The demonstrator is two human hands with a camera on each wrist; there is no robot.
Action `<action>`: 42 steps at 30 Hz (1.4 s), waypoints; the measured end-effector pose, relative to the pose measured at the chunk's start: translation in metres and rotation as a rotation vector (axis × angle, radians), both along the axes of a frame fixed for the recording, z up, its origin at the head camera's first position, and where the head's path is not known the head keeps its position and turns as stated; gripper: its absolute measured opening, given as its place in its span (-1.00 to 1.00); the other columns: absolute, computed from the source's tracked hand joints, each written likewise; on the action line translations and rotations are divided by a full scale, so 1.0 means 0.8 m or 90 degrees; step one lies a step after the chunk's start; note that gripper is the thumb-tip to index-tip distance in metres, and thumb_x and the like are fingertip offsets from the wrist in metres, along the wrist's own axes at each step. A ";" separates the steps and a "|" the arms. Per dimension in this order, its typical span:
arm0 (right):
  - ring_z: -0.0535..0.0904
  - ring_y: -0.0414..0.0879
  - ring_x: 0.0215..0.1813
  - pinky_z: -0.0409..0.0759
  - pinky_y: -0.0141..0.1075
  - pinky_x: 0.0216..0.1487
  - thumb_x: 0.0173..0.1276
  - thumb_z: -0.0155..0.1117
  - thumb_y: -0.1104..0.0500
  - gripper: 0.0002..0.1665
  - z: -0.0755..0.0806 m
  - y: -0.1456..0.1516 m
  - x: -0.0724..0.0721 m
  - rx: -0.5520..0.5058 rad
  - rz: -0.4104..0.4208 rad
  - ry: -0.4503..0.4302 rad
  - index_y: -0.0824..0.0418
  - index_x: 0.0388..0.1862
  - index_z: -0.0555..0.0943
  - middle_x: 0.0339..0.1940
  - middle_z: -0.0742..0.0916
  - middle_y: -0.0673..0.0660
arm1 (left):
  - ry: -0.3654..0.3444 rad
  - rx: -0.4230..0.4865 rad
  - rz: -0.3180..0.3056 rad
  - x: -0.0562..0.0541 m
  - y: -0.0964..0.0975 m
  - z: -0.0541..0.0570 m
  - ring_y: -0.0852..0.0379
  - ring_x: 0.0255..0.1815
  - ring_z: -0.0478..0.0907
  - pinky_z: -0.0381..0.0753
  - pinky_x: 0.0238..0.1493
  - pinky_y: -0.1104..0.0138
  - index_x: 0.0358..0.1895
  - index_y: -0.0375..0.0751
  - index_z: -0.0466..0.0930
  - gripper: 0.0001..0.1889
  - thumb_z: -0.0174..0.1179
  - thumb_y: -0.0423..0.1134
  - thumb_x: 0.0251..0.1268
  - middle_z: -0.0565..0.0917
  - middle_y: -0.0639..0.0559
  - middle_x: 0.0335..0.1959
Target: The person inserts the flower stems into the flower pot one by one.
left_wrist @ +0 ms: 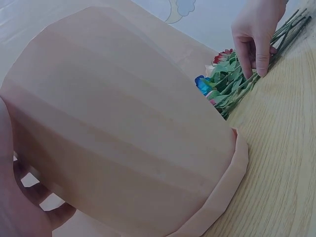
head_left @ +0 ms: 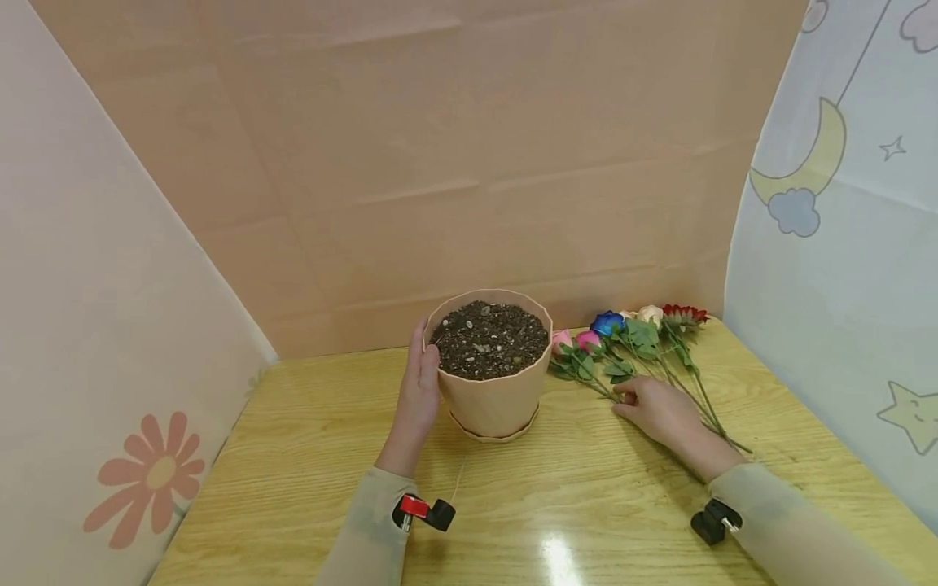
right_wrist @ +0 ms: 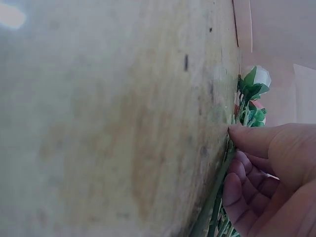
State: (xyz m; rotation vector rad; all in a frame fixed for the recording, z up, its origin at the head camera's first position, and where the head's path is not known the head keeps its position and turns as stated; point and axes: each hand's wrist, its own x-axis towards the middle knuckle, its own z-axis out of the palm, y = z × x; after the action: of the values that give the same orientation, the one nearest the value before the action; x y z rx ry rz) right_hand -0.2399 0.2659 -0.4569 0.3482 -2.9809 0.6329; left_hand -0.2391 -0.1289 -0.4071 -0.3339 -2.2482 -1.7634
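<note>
A peach flower pot (head_left: pixel 489 399) filled with dark soil (head_left: pixel 487 342) stands upright on a matching saucer (head_left: pixel 506 438). My left hand (head_left: pixel 420 378) holds its left side, thumb near the rim and fingers around the wall. To the pot's right lie several long-stemmed roses in pink, blue and cream, and a red flower (head_left: pixel 685 315). My right hand (head_left: pixel 663 411) is low over their stems. In the right wrist view its thumb and fingers pinch at a green stem (right_wrist: pixel 217 185); which flower that stem bears I cannot tell.
The wooden table (head_left: pixel 315 456) meets a peach backdrop (head_left: pixel 469 179) just behind the pot and flowers. Printed cloth panels stand at the left (head_left: pixel 110 325) and right (head_left: pixel 865 268). The blue rose (head_left: pixel 607 323) and a magenta rose (head_left: pixel 588 340) lie close to the pot.
</note>
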 end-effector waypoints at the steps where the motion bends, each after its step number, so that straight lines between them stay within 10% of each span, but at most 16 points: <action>1: 0.47 -0.13 -0.39 0.42 -0.15 -0.35 0.49 0.57 0.10 -0.55 -0.001 0.000 0.000 0.001 -0.001 0.000 0.36 0.20 0.80 -0.35 0.68 -0.05 | 0.000 0.001 -0.001 0.000 0.000 0.000 -0.23 0.80 0.00 0.01 0.67 -0.34 0.85 0.23 -0.06 -0.39 -0.28 0.05 0.92 0.05 -0.04 0.83; 22: 0.58 -0.14 -0.34 0.57 -0.09 -0.31 0.52 0.48 0.21 -0.70 0.006 -0.003 0.008 -0.034 -0.002 0.029 0.34 0.12 0.83 -0.28 0.77 0.01 | 0.000 0.009 0.003 0.004 0.002 0.001 -0.21 0.80 0.01 0.01 0.69 -0.31 0.85 0.23 -0.04 -0.39 -0.26 0.06 0.92 0.06 -0.03 0.82; 42: 0.77 0.09 -0.11 0.69 -0.01 -0.22 0.70 0.35 0.04 -0.56 0.073 -0.019 0.020 -0.164 -0.034 0.064 0.30 0.34 0.75 -0.02 0.85 0.19 | 0.010 0.018 -0.006 0.001 0.001 0.001 -0.24 0.79 0.01 0.01 0.68 -0.33 0.85 0.18 -0.03 -0.40 -0.28 0.01 0.92 0.07 -0.08 0.82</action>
State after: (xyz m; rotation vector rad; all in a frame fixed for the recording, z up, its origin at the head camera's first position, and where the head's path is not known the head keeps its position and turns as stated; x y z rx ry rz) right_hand -0.2239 0.2507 -0.3988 0.2711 -2.7593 0.9499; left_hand -0.2383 -0.1282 -0.4062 -0.3527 -2.2120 -1.7892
